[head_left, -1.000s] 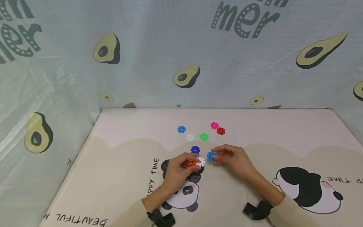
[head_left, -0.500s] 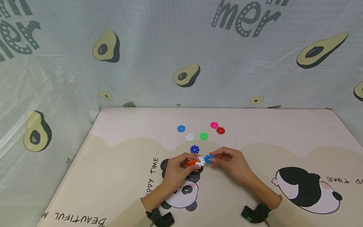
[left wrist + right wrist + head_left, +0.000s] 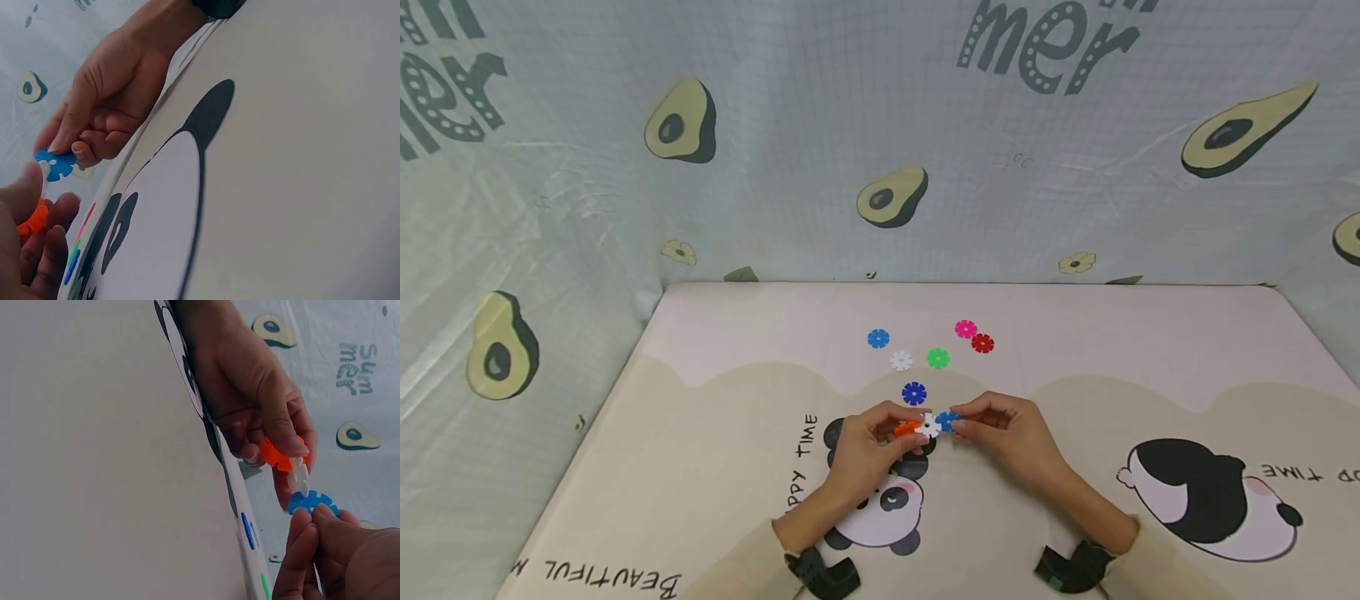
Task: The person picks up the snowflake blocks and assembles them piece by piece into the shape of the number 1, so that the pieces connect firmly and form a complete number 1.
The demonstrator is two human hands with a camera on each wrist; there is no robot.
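Note:
My left hand (image 3: 871,443) pinches a joined pair of notched plastic discs, an orange disc (image 3: 281,454) and a white disc (image 3: 928,426). The white one stands crosswise to the orange in the right wrist view. With thumb and fingertips my right hand (image 3: 1011,427) pinches a light blue notched disc (image 3: 57,164). Its edge meets the outer rim of the white disc, so the three pieces form a short row between my hands. Part of the orange disc is hidden behind the left fingers and thumb.
Beyond my hands several loose discs lie flat: a dark blue disc (image 3: 913,393), a white disc (image 3: 901,360), a green disc (image 3: 937,358), another light blue disc (image 3: 878,338), a pink disc (image 3: 966,329) and a red disc (image 3: 982,342). The tablecloth (image 3: 737,467) has printed animals; a curtain (image 3: 790,150) hangs behind.
My right hand has moved left with the light blue disc, from a gap away until it meets the white disc. The left hand keeps its place with the orange and white discs.

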